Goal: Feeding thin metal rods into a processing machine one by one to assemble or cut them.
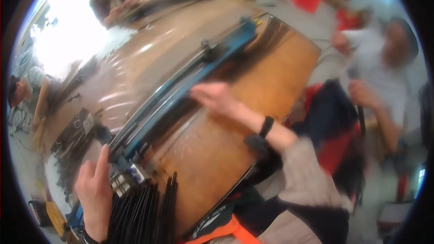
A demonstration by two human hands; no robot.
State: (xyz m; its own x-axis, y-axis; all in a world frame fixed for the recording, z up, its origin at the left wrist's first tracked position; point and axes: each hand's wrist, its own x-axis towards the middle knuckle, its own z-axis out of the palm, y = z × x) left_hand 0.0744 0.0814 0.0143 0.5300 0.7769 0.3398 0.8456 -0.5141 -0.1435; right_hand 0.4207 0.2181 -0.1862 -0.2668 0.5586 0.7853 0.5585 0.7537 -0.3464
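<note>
across a smooth, orange-brown wooden tabletop (280,74) lies a long, straight blue metal fixture (183,90) with slim, silvery rails, slanting from lower left to upper right. pale lettering shows on a dark green cloth (210,221) at the lower edge, too blurred to read, beside a flat, bright orange strap (230,231). the right hand (217,98), with a black band (266,126) at its wrist, is just beside the fixture's middle, fingers curled together; motion blur means i cannot tell whether they grip anything. the left hand (93,190) is near the fixture's lower end, index finger stretched out, the others bent; i cannot tell whether it touches the blocky, silver-and-dark metal clamp (129,180) there. just right of that hand lies a sheaf of thin, straight black rods (140,214).
</note>
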